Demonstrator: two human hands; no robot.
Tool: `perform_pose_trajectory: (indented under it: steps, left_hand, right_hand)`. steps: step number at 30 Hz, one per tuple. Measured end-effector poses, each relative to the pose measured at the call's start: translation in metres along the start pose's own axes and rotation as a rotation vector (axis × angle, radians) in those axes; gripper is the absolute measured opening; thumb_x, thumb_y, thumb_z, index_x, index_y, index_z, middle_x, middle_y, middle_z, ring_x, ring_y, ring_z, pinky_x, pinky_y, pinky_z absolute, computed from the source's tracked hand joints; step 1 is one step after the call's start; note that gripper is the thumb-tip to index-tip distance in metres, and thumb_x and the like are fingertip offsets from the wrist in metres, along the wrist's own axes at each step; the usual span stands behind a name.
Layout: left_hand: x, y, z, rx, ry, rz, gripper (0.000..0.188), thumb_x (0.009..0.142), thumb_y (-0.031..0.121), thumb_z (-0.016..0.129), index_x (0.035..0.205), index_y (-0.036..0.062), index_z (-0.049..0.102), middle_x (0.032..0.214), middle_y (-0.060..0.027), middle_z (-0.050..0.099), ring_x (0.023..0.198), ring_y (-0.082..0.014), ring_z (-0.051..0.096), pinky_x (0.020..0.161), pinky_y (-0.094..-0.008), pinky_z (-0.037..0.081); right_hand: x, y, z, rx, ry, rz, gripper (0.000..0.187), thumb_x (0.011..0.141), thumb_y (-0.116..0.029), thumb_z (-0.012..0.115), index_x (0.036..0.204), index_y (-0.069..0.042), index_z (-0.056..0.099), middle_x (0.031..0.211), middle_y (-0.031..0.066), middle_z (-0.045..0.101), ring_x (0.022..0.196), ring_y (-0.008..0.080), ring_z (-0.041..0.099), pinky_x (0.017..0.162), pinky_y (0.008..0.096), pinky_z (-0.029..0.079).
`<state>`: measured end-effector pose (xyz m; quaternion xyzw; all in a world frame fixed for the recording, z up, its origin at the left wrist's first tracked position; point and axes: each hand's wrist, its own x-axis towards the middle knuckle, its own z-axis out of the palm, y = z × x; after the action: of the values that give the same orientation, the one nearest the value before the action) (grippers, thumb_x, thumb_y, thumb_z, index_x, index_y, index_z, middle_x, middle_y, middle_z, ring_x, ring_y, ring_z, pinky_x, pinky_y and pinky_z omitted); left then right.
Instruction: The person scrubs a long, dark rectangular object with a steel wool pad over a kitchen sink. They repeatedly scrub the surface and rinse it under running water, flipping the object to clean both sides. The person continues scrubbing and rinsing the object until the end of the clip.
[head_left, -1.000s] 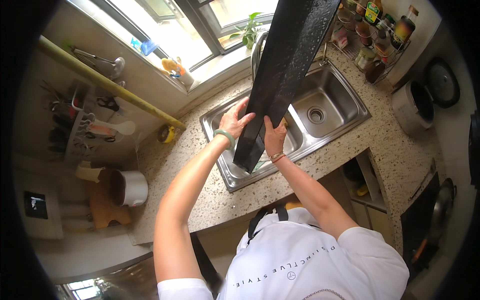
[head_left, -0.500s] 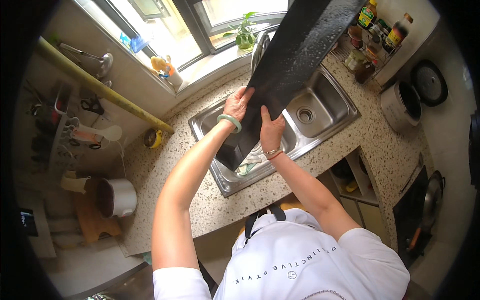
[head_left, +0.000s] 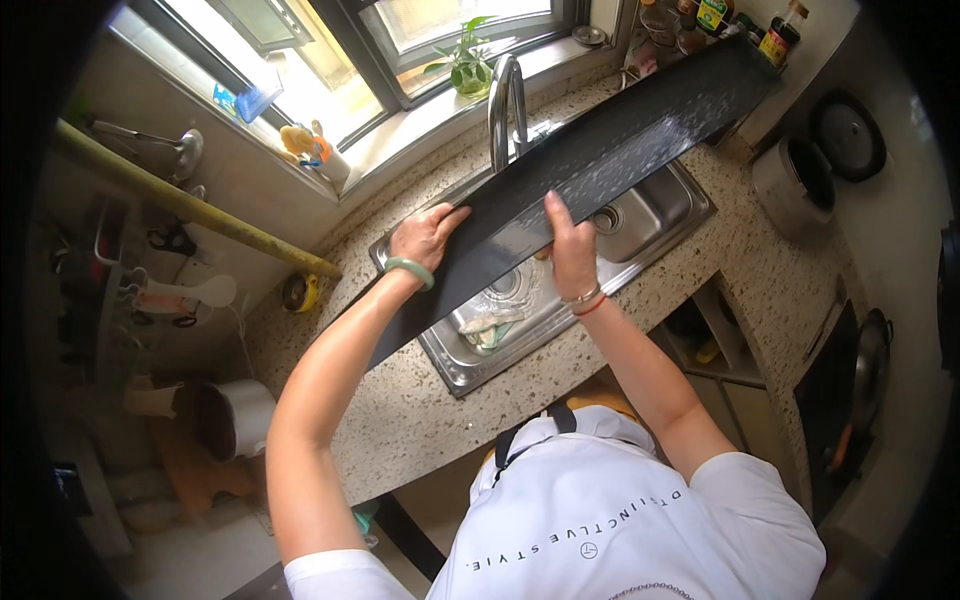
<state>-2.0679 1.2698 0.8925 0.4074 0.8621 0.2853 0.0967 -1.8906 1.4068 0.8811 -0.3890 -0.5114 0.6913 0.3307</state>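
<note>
A long black panel [head_left: 620, 140] with water drops on its surface is held slantwise over the double sink, its far end up at the right by the bottles. My left hand [head_left: 425, 237] grips its upper edge toward the lower left end. On the lower edge, near the middle, my right hand [head_left: 572, 245] is closed with the thumb lying on top; its other fingers are mostly hidden. Below the panel, a wet cloth [head_left: 490, 328] lies in the left basin of the steel sink [head_left: 455, 375]. The curved faucet [head_left: 498, 110] stands just behind the panel.
At the right are a rice cooker [head_left: 790, 185] with its lid raised and several sauce bottles [head_left: 783, 35]. A white pot [head_left: 245, 415] and a tape roll [head_left: 300, 292] sit on the left. A potted plant [head_left: 468, 72] stands on the windowsill, and a yellow pole [head_left: 190, 195] slants along the wall.
The panel has swung from steep to flatter, its far end down to the right and its near end out to the left past the sink. My left hand has moved left, my right hand slightly right.
</note>
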Motion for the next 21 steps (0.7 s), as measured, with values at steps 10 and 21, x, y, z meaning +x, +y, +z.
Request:
perform_pose_trajectory:
  steps: [10,21]
  left_hand:
    - [-0.115,-0.067,-0.095,0.143,-0.162,-0.139,0.038,0.099,0.035,0.059,0.085,0.0005,0.053,0.071,-0.0214,0.045,0.064,-0.0338,0.038,0.060,-0.0393,0.040]
    - [-0.233,-0.088,-0.167,0.377,-0.266,-0.522,0.043,0.098,0.037,0.060,0.081,-0.0016,0.052,0.072,-0.0229,0.043,0.065,-0.0318,0.033,0.061,-0.0390,0.040]
  right_hand:
    - [-0.122,0.071,0.082,0.287,-0.240,0.352,0.044,0.098,-0.035,0.061,0.089,0.007,0.069,0.084,0.0093,0.070,0.070,0.0149,0.067,0.061,0.0317,0.056]
    - [-0.207,0.077,0.126,0.547,-0.553,0.913,0.035,0.100,-0.023,0.056,0.119,0.006,0.055,0.112,0.0153,0.065,0.097,0.0270,0.069,0.075,0.0429,0.064]
